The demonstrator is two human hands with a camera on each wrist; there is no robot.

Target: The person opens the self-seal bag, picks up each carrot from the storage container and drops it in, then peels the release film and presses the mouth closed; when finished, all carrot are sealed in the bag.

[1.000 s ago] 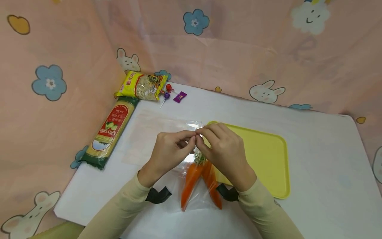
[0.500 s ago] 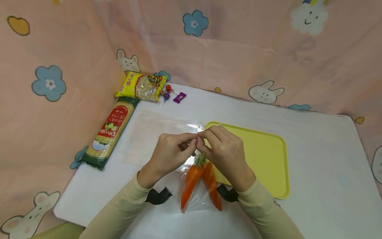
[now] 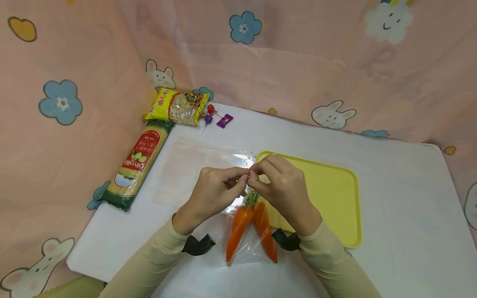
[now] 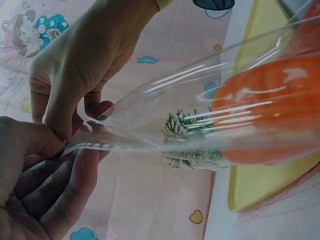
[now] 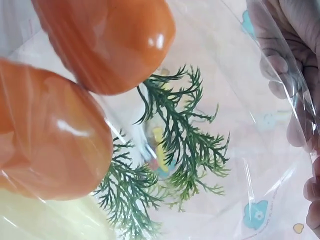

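Note:
Two orange carrots, a left one (image 3: pixel 237 234) and a right one (image 3: pixel 265 231) with green leafy tops, are inside a clear plastic bag (image 3: pixel 250 253) in the head view. Along the bag's mouth, my left hand (image 3: pixel 214 190) pinches the rim between thumb and fingers. Right beside it, my right hand (image 3: pixel 280 184) pinches the same rim, fingertips meeting the left ones. In the left wrist view, the bag's edge (image 4: pixel 107 147) runs out from my fingers toward the carrot (image 4: pixel 270 107). Green fronds (image 5: pixel 187 135) fill the middle of the right wrist view.
A yellow tray (image 3: pixel 331 198) lies behind and right of the bag. Another clear bag (image 3: pixel 182 169) lies flat to the left. Farther left are a spaghetti pack (image 3: pixel 138 165) and a yellow food packet (image 3: pixel 177 106), with lollipops (image 3: pixel 208 119) and a purple wrapped candy (image 3: pixel 225 121) beside them.
Both hands' pinching fingertips have shifted slightly right along the bag's mouth. The carrots stay nearly where they were in the bag.

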